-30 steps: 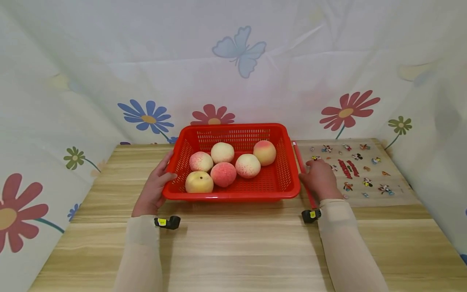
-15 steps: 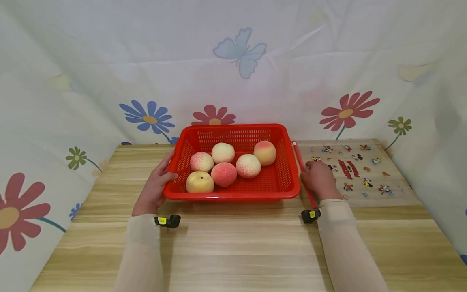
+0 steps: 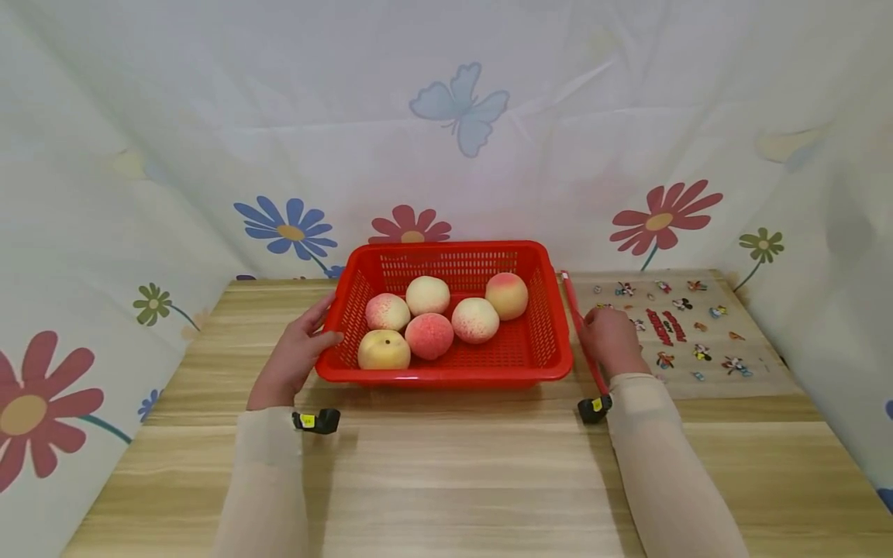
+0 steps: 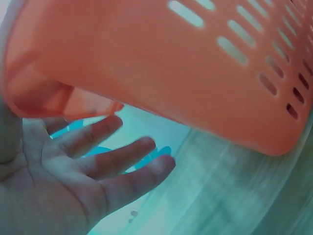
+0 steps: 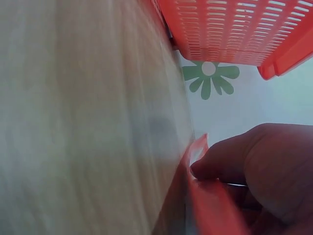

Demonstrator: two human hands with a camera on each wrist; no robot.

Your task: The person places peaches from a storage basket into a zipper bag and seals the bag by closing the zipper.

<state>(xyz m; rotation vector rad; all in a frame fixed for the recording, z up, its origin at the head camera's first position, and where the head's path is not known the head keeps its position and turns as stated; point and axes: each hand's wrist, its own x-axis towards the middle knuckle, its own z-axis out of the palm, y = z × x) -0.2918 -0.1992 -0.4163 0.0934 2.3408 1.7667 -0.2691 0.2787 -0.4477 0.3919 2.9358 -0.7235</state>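
A red plastic basket [image 3: 446, 377] stands on the table, holding several peaches [image 3: 429, 336]. My left hand [image 3: 289, 360] is at its left end, the thumb over the rim. In the left wrist view the other fingers [image 4: 137, 181] are spread and fairly straight below the rim. To the right of the basket lies a flat see-through bag [image 3: 698, 325] with cartoon prints and a red edge. My right hand [image 3: 609, 339] pinches that red edge [image 5: 210, 205], which is raised off the table in the right wrist view. The right hand's other fingers are mostly hidden.
The wood-grain table [image 3: 453, 473] meets a flower-printed curtain [image 3: 314, 147] at the back and both sides. The basket's far rim is close to the back curtain. A small black camera [image 3: 317, 421] is worn on each wrist.
The head view has tilted slightly. My right hand has turned a little, and its thumb has gone out of sight in the head view. The basket, peaches and left hand stay nearly as they were.
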